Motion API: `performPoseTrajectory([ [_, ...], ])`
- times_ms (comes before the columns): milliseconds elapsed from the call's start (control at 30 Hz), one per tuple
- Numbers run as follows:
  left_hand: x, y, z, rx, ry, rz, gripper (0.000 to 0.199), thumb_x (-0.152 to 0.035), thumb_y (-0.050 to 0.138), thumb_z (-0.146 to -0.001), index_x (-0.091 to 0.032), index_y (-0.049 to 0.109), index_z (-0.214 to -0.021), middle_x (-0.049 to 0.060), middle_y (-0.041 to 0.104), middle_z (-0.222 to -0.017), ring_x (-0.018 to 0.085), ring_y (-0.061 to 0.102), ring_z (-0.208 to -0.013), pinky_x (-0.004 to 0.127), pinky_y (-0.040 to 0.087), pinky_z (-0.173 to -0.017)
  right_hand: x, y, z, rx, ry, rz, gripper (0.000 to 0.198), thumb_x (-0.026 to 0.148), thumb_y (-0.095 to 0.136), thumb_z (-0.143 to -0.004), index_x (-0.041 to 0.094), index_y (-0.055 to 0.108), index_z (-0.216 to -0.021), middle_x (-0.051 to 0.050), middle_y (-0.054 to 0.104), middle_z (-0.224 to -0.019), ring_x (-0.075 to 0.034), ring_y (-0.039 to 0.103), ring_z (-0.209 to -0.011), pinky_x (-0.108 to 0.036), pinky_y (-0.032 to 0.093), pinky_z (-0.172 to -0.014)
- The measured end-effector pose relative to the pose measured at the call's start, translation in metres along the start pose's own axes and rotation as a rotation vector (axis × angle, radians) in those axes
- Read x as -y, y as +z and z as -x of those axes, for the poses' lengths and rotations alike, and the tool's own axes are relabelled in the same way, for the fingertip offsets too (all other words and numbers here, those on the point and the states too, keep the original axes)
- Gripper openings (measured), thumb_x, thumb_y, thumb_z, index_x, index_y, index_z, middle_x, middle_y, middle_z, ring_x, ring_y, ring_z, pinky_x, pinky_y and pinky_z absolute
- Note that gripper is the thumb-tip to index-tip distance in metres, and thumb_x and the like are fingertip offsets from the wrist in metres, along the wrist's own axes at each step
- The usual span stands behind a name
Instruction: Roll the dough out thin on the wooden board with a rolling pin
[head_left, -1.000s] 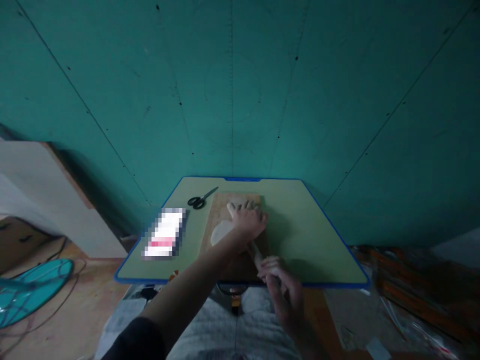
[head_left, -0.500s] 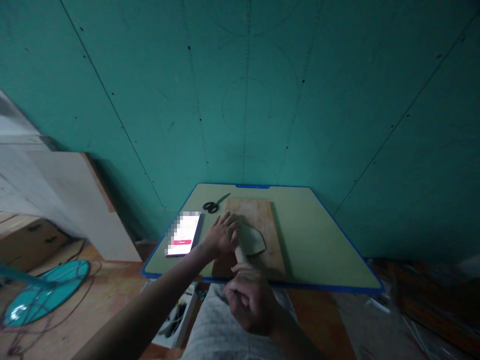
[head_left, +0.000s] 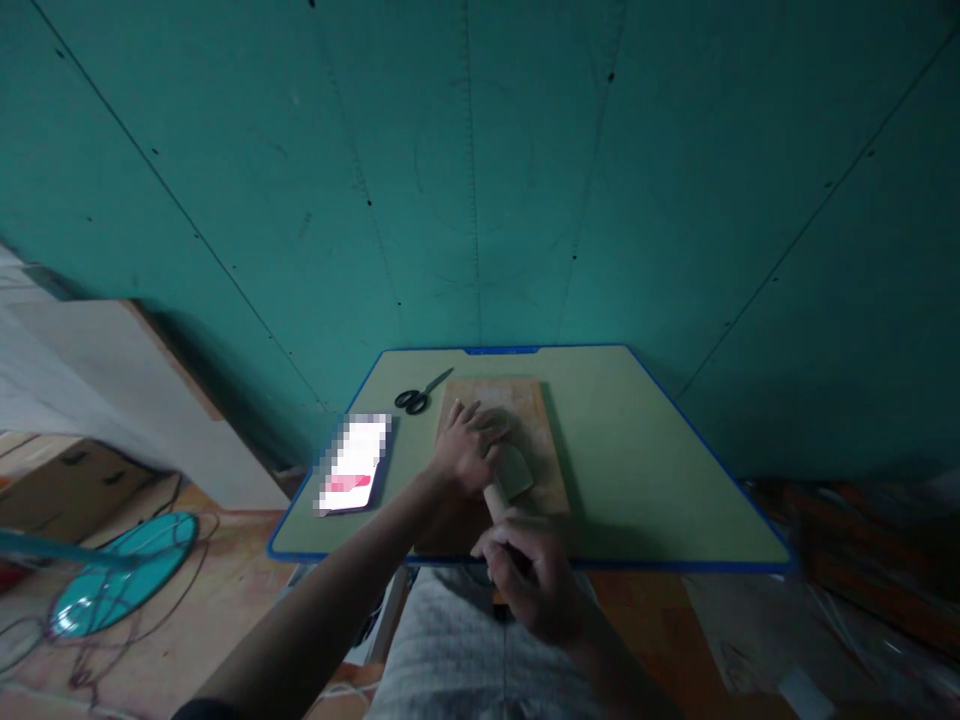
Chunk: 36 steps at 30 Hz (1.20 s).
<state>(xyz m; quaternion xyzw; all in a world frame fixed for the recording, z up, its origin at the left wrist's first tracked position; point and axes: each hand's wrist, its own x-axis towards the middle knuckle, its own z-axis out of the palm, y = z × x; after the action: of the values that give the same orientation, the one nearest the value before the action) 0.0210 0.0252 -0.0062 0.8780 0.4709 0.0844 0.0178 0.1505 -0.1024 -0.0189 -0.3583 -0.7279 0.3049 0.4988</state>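
Note:
A pale, flat sheet that looks like dough (head_left: 516,472) lies on a wooden board (head_left: 551,450). Across it runs a light stick that looks like a rolling pin (head_left: 496,500). My right hand (head_left: 536,575) is closed round the near end of the pin, at the board's front edge. Palm down, my left hand (head_left: 469,448) lies over the far part of the pin and the sheet's left side, fingers stretched and spread. It hides that end of the pin and part of the sheet.
Black-handled scissors (head_left: 424,392) lie left of the board, and a lit phone or tablet (head_left: 352,465) is nearer the left edge. The blue-edged table (head_left: 637,450) stands against a green wall (head_left: 480,200). A teal round base (head_left: 127,575) and cables are on the floor.
The view has tilted down and shifted slightly. My left hand has slid a little over the sheet and now covers more of it; the pin slants more. My right hand keeps its grip.

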Motion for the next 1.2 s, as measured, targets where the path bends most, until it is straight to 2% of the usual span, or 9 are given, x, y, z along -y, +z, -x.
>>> performPoseTrajectory([
  [133, -0.011, -0.001, -0.015, 0.001, 0.043, -0.01, 0.037, -0.039, 0.039, -0.095, -0.031, 0.068, -0.118, 0.0, 0.06, -0.135, 0.028, 0.042, -0.132, 0.052, 0.021, -0.115, -0.007, -0.011, 0.003, -0.056, 0.065, -0.059, 0.031, 0.033, 0.044, -0.095, 0.019, 0.066, -0.077, -0.002, 0.062, -0.07, -0.014, 0.058, -0.065, -0.025, 0.043, -0.059],
  [267, -0.026, -0.002, -0.035, 0.022, 0.025, 0.035, 0.038, -0.041, 0.035, -0.097, -0.03, 0.068, -0.113, -0.001, 0.061, -0.135, 0.026, 0.045, -0.129, 0.048, 0.029, -0.11, -0.018, -0.024, 0.011, -0.143, 0.163, -0.132, 0.034, 0.038, 0.044, -0.096, 0.019, 0.066, -0.078, -0.002, 0.062, -0.071, -0.012, 0.054, -0.059, -0.023, 0.041, -0.053],
  [433, -0.046, -0.001, -0.058, 0.045, -0.081, 0.121, 0.044, -0.045, 0.03, -0.099, -0.028, 0.069, -0.108, 0.003, 0.066, -0.126, 0.025, 0.054, -0.12, 0.048, 0.038, -0.1, -0.026, -0.038, 0.02, -0.301, 0.192, -0.149, 0.034, 0.039, 0.048, -0.095, 0.02, 0.064, -0.073, -0.003, 0.065, -0.073, -0.017, 0.063, -0.075, -0.025, 0.048, -0.066],
  [533, -0.05, 0.0, -0.062, 0.029, -0.159, 0.128, 0.046, -0.046, 0.029, -0.099, -0.027, 0.071, -0.103, 0.004, 0.068, -0.122, 0.026, 0.057, -0.115, 0.049, 0.039, -0.096, -0.026, -0.038, 0.021, -0.386, 0.211, -0.093, 0.034, 0.038, 0.047, -0.096, 0.02, 0.063, -0.073, -0.002, 0.062, -0.07, -0.016, 0.06, -0.068, -0.023, 0.047, -0.06],
  [600, -0.049, 0.001, -0.06, 0.01, -0.171, 0.113, 0.045, -0.044, 0.03, -0.099, -0.026, 0.071, -0.103, 0.005, 0.068, -0.12, 0.026, 0.059, -0.113, 0.047, 0.04, -0.095, -0.026, -0.036, 0.021, -0.422, 0.174, -0.041, 0.03, 0.036, 0.047, -0.096, 0.02, 0.063, -0.075, -0.002, 0.06, -0.072, -0.015, 0.059, -0.069, -0.023, 0.046, -0.06],
  [767, -0.039, 0.004, -0.045, -0.047, -0.093, 0.042, 0.038, -0.035, 0.035, -0.097, -0.024, 0.068, -0.111, 0.007, 0.068, -0.121, 0.025, 0.059, -0.111, 0.045, 0.039, -0.095, -0.026, -0.026, 0.021, -0.339, 0.054, 0.032, 0.017, 0.026, 0.049, -0.095, 0.021, 0.063, -0.087, -0.005, 0.061, -0.088, -0.018, 0.06, -0.086, -0.028, 0.049, -0.074],
  [900, -0.022, 0.008, -0.024, -0.116, -0.034, -0.009, 0.035, -0.035, 0.04, -0.094, -0.022, 0.069, -0.109, 0.009, 0.067, -0.121, 0.028, 0.055, -0.115, 0.047, 0.037, -0.101, -0.025, -0.019, 0.017, -0.308, 0.007, 0.062, 0.016, 0.023, 0.047, -0.094, 0.021, 0.061, -0.088, -0.007, 0.062, -0.092, -0.019, 0.06, -0.091, -0.031, 0.05, -0.079],
  [1067, 0.002, 0.008, 0.019, -0.142, -0.082, -0.061, 0.037, -0.033, 0.039, -0.094, -0.02, 0.066, -0.116, 0.01, 0.062, -0.128, 0.031, 0.045, -0.128, 0.048, 0.033, -0.11, -0.017, -0.005, 0.007, -0.27, -0.06, 0.142, 0.015, 0.019, 0.047, -0.091, 0.021, 0.061, -0.085, -0.006, 0.063, -0.088, -0.02, 0.061, -0.092, -0.033, 0.05, -0.082],
  [1200, 0.012, 0.007, 0.05, -0.128, -0.113, -0.123, 0.035, -0.031, 0.037, -0.095, -0.015, 0.065, -0.107, 0.015, 0.06, -0.127, 0.036, 0.041, -0.133, 0.052, 0.034, -0.109, -0.012, 0.003, 0.002, -0.228, -0.107, 0.266, 0.015, 0.017, 0.047, -0.09, 0.021, 0.062, -0.087, -0.007, 0.063, -0.092, -0.02, 0.061, -0.094, -0.033, 0.05, -0.084],
])
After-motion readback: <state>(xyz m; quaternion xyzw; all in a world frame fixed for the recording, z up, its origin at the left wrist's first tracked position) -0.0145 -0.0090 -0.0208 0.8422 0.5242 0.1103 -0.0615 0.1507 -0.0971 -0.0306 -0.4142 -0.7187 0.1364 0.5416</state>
